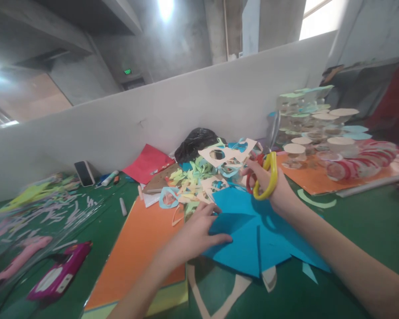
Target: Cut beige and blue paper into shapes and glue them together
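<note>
Yellow scissors point(273, 177) in right hand point(264, 177)

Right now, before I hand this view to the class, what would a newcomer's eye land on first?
The bright blue paper comes first, front and centre, with the left hand resting on it and the right hand raising scissors by their yellow grip. Just behind sits a heap of cut paper scraps, and further right, clear containers topped with pale discs stand on an orange sheet.
</note>
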`<state>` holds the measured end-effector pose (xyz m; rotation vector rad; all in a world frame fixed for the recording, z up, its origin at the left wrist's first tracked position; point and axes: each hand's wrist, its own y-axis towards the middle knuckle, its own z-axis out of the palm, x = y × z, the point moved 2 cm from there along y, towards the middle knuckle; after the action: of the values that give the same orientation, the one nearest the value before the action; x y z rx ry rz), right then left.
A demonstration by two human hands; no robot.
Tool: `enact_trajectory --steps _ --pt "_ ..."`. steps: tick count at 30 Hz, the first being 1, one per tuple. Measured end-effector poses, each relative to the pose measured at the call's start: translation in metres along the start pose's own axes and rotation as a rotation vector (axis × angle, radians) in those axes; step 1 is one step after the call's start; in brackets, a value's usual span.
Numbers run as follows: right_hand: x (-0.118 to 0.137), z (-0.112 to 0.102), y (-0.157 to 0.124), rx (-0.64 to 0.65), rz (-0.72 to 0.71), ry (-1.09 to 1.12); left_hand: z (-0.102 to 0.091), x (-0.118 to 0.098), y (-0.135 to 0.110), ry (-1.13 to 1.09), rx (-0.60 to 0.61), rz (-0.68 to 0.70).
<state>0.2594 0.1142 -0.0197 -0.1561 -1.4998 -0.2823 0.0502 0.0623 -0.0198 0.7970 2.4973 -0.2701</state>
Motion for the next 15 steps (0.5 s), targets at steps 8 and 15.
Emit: enact_trajectory --steps 8,15 --pt "-0.007 0.001 0.003 -0.001 0.036 0.077 0.000 -0.003 0.026 0.223 0.157 0.179" --pt "-0.004 0.001 0.008 0.001 0.112 0.095 0.004 -0.010 0.033 0.151 0.192 0.140"
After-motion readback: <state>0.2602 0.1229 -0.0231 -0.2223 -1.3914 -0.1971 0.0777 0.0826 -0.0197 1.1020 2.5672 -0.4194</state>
